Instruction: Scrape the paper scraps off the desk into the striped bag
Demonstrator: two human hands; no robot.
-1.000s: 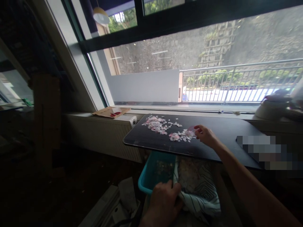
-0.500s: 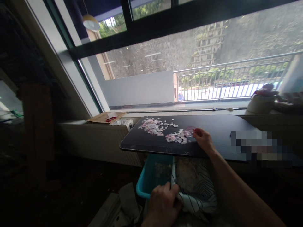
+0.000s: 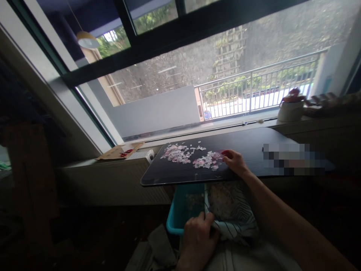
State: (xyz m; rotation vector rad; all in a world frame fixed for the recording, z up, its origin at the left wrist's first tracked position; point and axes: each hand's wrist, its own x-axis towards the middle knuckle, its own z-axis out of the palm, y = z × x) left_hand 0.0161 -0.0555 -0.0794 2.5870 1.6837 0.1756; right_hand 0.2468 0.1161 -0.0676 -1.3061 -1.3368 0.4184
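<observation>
Small pink and white paper scraps [image 3: 207, 162] lie heaped on the flat black board [image 3: 169, 175], near its front edge. The right hand [image 3: 235, 163] rests at the heap's right side with its fingers curled; whether it pinches a scrap is unclear. Below the edge, the left hand [image 3: 199, 237] grips a pale line-patterned cloth [image 3: 234, 210] holding more scraps, just beside a turquoise plastic bin [image 3: 180, 210]. Brown cardboard [image 3: 120, 152] lies on the sill to the left.
</observation>
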